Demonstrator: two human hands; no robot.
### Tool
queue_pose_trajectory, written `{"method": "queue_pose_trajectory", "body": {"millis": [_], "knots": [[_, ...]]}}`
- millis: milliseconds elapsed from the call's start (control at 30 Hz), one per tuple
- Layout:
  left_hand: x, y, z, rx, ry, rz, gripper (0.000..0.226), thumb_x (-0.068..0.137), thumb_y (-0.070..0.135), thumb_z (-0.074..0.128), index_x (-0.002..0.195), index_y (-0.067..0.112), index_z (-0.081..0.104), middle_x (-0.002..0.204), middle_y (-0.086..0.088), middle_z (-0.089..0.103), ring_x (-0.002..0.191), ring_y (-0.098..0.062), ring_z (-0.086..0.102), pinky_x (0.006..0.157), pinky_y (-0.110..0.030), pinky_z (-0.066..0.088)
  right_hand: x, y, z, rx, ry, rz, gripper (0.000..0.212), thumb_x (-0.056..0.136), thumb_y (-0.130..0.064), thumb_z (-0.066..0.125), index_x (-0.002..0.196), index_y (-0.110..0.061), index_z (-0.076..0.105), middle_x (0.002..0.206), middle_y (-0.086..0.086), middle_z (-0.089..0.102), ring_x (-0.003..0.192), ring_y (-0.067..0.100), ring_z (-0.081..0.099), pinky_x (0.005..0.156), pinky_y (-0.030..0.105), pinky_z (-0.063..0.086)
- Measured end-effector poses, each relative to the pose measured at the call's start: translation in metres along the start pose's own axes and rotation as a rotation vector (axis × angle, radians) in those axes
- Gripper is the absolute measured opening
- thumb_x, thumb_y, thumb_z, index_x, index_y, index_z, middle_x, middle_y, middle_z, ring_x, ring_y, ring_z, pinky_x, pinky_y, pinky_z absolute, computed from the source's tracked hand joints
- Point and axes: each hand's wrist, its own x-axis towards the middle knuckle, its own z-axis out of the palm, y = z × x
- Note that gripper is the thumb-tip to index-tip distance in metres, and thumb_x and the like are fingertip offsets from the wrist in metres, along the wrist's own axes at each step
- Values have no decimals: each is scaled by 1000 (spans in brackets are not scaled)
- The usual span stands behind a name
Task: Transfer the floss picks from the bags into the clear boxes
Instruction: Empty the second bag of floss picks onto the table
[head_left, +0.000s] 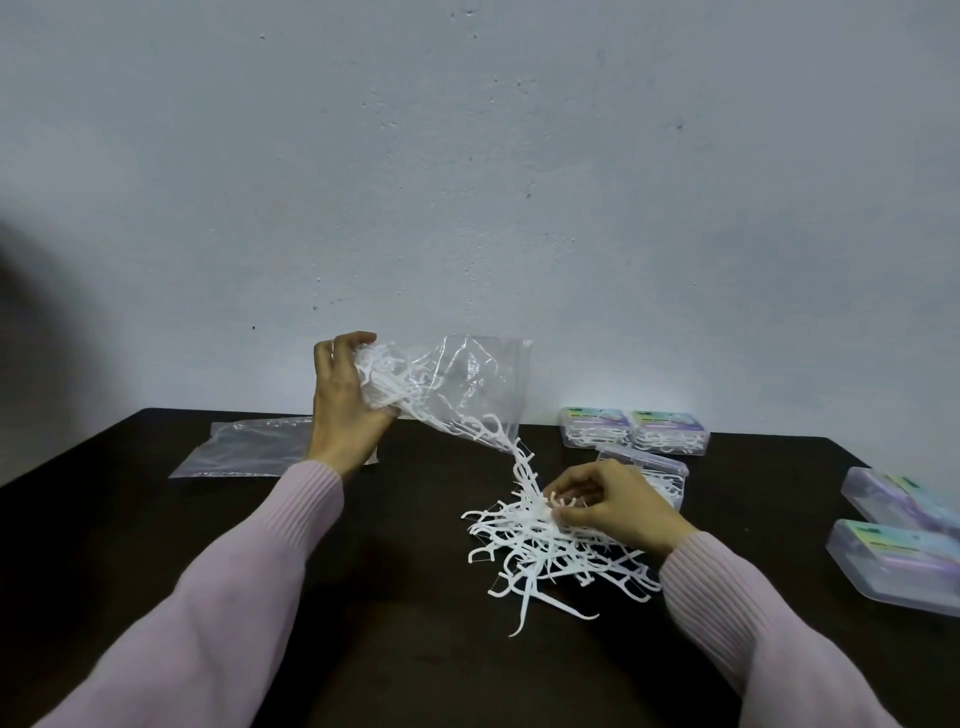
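In the head view, a clear bag (467, 384) is being tipped above the dark tabletop (156, 519), and floss picks (540, 540) are being spilled into a loose pile at 5 o'clock of it. 2 boxes (634, 428) at 2 o'clock are already being shown filled; those at 3 o'clock (898, 530) cannot be judged. The pile is still to be boxed. The left hand (343, 400) is raised, its grip closed on the bag's bunched end. The right hand (608, 501) is lowered over the pile, picks being pinched.

Both arms wear pale pink ribbed-cuff knit sleeves (249, 561).
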Motion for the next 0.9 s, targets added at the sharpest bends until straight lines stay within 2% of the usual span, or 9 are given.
{"method": "queue_pose_trajectory", "body": {"millis": [133, 233, 333, 400, 467, 600, 733, 833, 900], "knots": [[-1, 5, 1, -24, -14, 2, 78, 62, 1, 83, 127, 8, 41, 125, -13, 38, 104, -8, 39, 89, -13, 34, -1, -2, 0, 63, 58, -39, 14, 81, -16, 70, 93, -23, 67, 91, -8, 69, 83, -2, 63, 69, 6, 47], [-2, 7, 2, -40, -18, -5, 79, 61, 1, 84, 128, 8, 41, 126, -13, 38, 106, -8, 39, 91, -15, 34, -2, -6, -1, 246, 164, -62, 19, 82, -13, 69, 98, -21, 61, 98, -6, 67, 90, 2, 64, 74, 7, 48], [-6, 11, 7, -72, -40, 3, 79, 61, 5, 84, 127, 8, 41, 125, -11, 38, 105, -8, 40, 87, -6, 32, -2, -10, 1, 409, 162, -80, 24, 81, -13, 70, 100, -21, 57, 102, -2, 67, 93, 6, 65, 82, 16, 51], [-9, 13, 12, -79, -67, 24, 79, 61, 8, 85, 127, 9, 42, 125, -9, 38, 104, -7, 40, 82, 3, 29, -2, -12, 2, 429, 160, -90, 21, 80, -13, 70, 96, -19, 59, 95, 2, 70, 86, 11, 69, 80, 20, 54], [-10, 15, 14, -91, -79, 41, 79, 60, 8, 86, 127, 8, 43, 125, -10, 39, 105, -7, 40, 82, 5, 29, -4, -15, 1, 455, 174, -88, 17, 78, -11, 71, 92, -14, 62, 87, 7, 72, 77, 16, 71, 73, 21, 56], [-9, 17, 11, -110, -62, 25, 79, 60, 6, 85, 126, 8, 43, 124, -10, 39, 105, -9, 42, 91, -14, 37, -5, -15, -5, 564, 207, -89, 13, 78, 0, 68, 89, -7, 66, 82, 13, 72, 69, 17, 71, 63, 16, 54], [-7, 13, 8, -100, -44, -9, 80, 59, 5, 85, 126, 8, 42, 122, -10, 38, 103, -9, 42, 91, -17, 35, -4, -9, -7, 509, 244, -75, 11, 79, -1, 68, 87, -8, 68, 80, 12, 73, 68, 16, 71, 60, 13, 51], [-6, 9, 7, -94, -14, -42, 79, 60, 1, 83, 126, 8, 42, 123, -10, 37, 103, -9, 40, 89, -12, 33, -2, -4, -3, 401, 251, -36, 9, 80, -3, 68, 86, -10, 68, 79, 9, 73, 69, 16, 71, 65, 16, 54], [-6, 7, 6, -74, 7, -65, 78, 62, -3, 81, 127, 8, 41, 125, -12, 37, 103, -8, 39, 86, -8, 31, -2, -2, -1, 324, 244, -7, 8, 81, -5, 69, 86, -11, 67, 78, 6, 73, 68, 10, 70, 65, 13, 53]]}}
